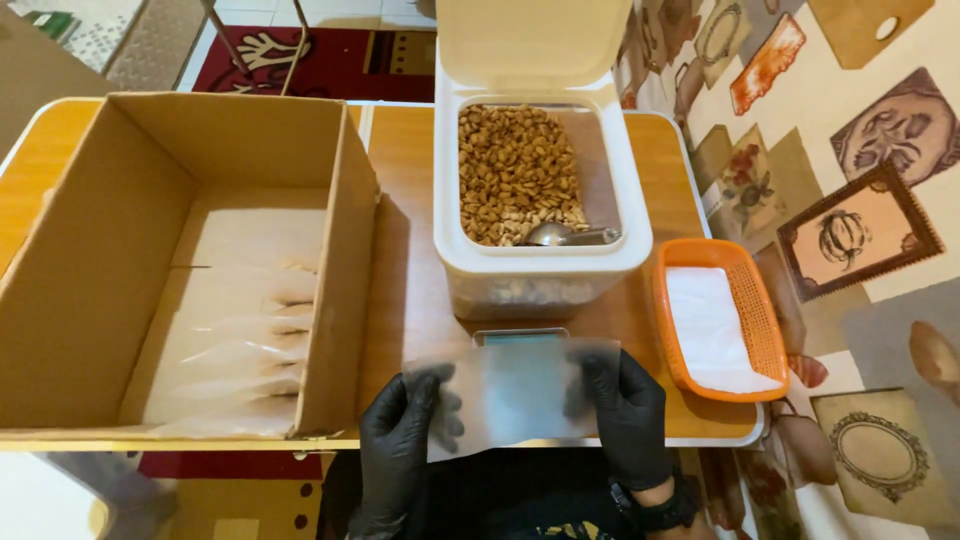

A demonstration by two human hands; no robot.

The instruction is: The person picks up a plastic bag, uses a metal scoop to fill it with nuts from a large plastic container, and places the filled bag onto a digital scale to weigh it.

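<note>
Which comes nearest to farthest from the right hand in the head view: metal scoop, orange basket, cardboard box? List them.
From the right hand:
1. Orange basket, just to its right.
2. Metal scoop, ahead in the white bin of pellets.
3. Cardboard box, far across to the left.

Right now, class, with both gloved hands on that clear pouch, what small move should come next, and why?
Probably spread the mouth of the clear pouch open. The left hand and right hand grip its two ends, and it looks flat and unfilled above the small scale. The open tub of brown pellets, with a metal scoop lying in it, stands just behind.
</note>
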